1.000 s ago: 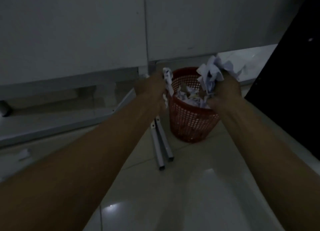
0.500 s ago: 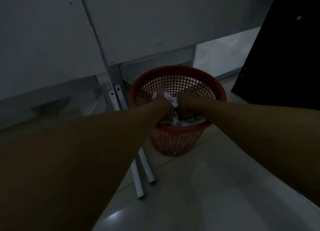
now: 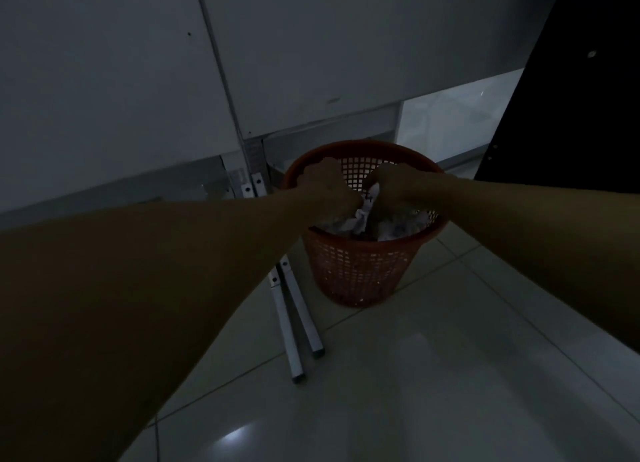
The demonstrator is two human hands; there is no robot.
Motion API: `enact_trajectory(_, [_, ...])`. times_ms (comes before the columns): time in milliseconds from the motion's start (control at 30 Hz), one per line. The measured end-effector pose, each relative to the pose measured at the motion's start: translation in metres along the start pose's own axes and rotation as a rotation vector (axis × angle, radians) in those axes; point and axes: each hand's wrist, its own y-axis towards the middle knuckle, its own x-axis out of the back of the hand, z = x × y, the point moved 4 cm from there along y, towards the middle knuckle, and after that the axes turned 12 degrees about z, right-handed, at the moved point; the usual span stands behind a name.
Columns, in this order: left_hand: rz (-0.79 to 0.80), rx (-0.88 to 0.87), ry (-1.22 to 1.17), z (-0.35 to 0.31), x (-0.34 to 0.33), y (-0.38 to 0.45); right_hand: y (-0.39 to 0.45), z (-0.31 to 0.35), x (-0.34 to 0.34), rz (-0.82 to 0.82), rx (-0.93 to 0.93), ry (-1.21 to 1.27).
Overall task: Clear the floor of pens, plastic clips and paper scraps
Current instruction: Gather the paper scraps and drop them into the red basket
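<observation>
dim light, i read what i can. upper left of the frame: pale grey flat panels [image 3: 104,80] with a vertical seam. below centre-left, two grey square metal bars [image 3: 294,319] lie side by side on the glossy pale tiled floor [image 3: 415,375], their near ends toward the bottom, just beside the basket's foot.

left hand [image 3: 329,191] sits at frame centre over the rim of the round red plastic mesh waste basket [image 3: 360,271], fingers curled down into a fist; i cannot tell whether it holds anything. between the two hands a crumpled white paper scrap [image 3: 367,205] shows, touching the right hand [image 3: 398,191], whose fingers curl down around it, so i read that hand as gripping the paper. more crumpled white paper [image 3: 398,227] fills the basket below both hands.

far right, upper: a black slanted panel [image 3: 571,97].
</observation>
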Motion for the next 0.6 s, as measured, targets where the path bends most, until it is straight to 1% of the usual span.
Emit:
enact_trajectory(33, [0.028, 0.000, 0.043, -0.003, 0.004, -0.003, 0.000, -0.003, 0.002, -0.022, 0.006, 0.013])
enact_trajectory(100, [0.002, -0.046, 0.065, -0.011, 0.015, -0.014, -0.009, -0.001, 0.008, -0.069, 0.024, 0.035])
enact_trajectory(167, [-0.009, -0.105, 0.018, -0.017, 0.019, -0.022, -0.016, 0.000, 0.012, -0.158, 0.047, 0.043])
enact_trajectory(267, [-0.070, -0.191, -0.033, -0.021, 0.026, -0.037, -0.035, 0.009, 0.020, -0.350, 0.133, 0.101])
enact_trajectory(333, [-0.162, -0.260, -0.071, -0.017, 0.034, -0.054, -0.055, 0.023, 0.020, -0.438, 0.230, 0.184])
enact_trajectory(433, [-0.335, -0.402, -0.097, -0.007, 0.045, -0.086, -0.079, 0.048, 0.010, -0.527, 0.342, 0.271])
enact_trajectory(533, [-0.490, -0.468, -0.139, 0.008, 0.055, -0.124, -0.100, 0.075, -0.007, -0.670, 0.454, 0.322])
enact_trajectory(600, [-0.560, -0.467, -0.151, 0.027, 0.059, -0.156, -0.116, 0.096, -0.027, -0.786, 0.557, 0.330])
